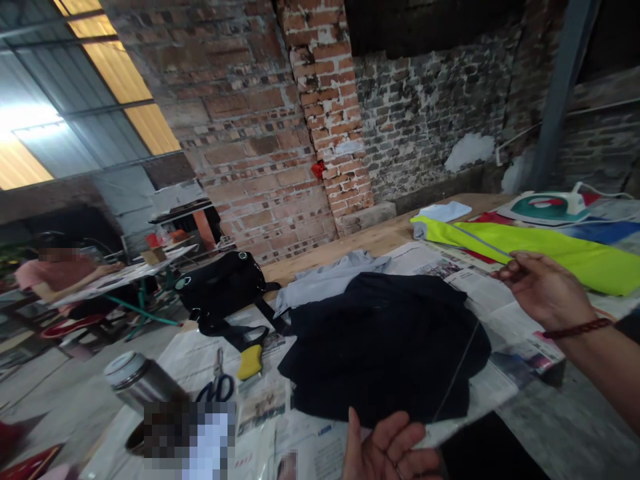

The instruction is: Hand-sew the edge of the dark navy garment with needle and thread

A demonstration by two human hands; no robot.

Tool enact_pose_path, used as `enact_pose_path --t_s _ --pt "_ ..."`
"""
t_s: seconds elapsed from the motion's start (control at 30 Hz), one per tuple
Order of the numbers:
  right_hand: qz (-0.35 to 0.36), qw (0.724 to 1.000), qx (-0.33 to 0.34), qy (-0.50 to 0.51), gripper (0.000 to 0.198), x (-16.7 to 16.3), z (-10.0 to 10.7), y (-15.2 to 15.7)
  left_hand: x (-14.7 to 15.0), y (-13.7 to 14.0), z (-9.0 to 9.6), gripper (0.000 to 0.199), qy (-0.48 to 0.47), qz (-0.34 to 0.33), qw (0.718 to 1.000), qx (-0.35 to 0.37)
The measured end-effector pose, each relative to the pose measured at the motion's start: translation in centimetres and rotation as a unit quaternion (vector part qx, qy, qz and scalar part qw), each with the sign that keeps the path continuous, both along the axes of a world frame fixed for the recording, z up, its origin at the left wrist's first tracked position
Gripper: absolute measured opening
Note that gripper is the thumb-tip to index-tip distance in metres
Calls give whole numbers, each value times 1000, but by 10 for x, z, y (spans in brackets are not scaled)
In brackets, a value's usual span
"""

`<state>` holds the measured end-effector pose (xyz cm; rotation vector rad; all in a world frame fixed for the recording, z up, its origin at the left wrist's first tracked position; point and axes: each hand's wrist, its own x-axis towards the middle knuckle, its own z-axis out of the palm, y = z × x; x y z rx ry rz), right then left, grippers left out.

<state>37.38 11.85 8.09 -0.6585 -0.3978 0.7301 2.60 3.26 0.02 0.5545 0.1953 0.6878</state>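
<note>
My right hand [545, 283], a dark red beaded bracelet on its wrist, is raised in a pinch over the right of the table, beside a neon yellow garment [565, 253] with a grey stripe. Whatever is between its fingertips is too small to make out. My left hand [390, 450] is palm up at the bottom, fingers apart, near the front edge of a dark navy cloth [385, 347]. A thin, pale thread-like line [459, 370] slants over the cloth between both hands; its ends are unclear. Behind the cloth lies a light grey fabric [330, 277].
Newspapers [500, 293] cover much of the wooden table. On the left are a black bag [225, 290], scissors [217, 383], a small yellow object [250, 362] and a steel flask [145, 380]. An iron [545, 207] stands far right. A person [60, 273] sits at another table.
</note>
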Motion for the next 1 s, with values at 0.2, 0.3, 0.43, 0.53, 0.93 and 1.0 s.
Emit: enact_pose_path --t_s 0.2,0.3,0.43,0.53,0.93,1.0 --pt "-2 1000 11 3 16 -1 8 9 -4 -1 -6 65 18 27 999 5" --pt "-13 1000 13 5 18 -1 12 11 -3 -1 -5 62 20 32 999 4" --pt "-14 1000 7 1 18 0 18 11 0 -1 -4 63 21 27 999 -7" --pt "-10 1000 6 -3 19 0 21 10 3 -3 -5 64 21 28 999 -21" --pt "26 998 6 -62 16 -12 29 11 9 -13 -5 68 23 98 990 -100" --pt "83 991 -13 -104 22 -25 24 2 10 -14 1 67 26 102 989 -100"
